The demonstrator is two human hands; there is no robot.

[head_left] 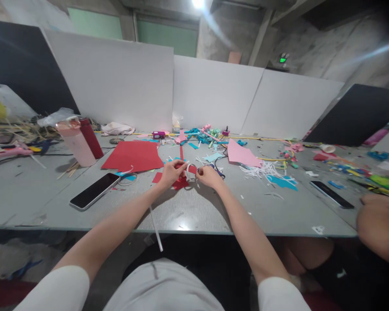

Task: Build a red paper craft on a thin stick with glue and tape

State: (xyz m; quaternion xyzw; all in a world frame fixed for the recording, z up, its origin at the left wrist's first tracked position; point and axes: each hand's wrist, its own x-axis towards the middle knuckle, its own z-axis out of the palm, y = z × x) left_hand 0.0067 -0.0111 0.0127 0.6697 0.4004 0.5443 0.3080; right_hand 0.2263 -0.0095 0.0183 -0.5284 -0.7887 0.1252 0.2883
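Note:
In the middle of the table my left hand [172, 173] is closed in a pinch on a small red paper piece [182, 176]. Just right of it, my right hand [209, 176] is closed, fingertips pressed together at a white strip [190, 169]. That strip curls in a loop between the two hands. Scraps of red paper [180, 185] lie under my fingers. A narrow white length [156, 231] shows below my left forearm, reaching past the table's front edge. My fingers hide part of what they grip.
Left are a red sheet [132, 155], a phone [95, 191] and a pink bottle [76, 144]. Right are a pink sheet [243, 154], white paper strips [262, 169] and a second phone [332, 194]. White panels [214, 95] stand behind. Another person's arm [381, 220] rests at far right.

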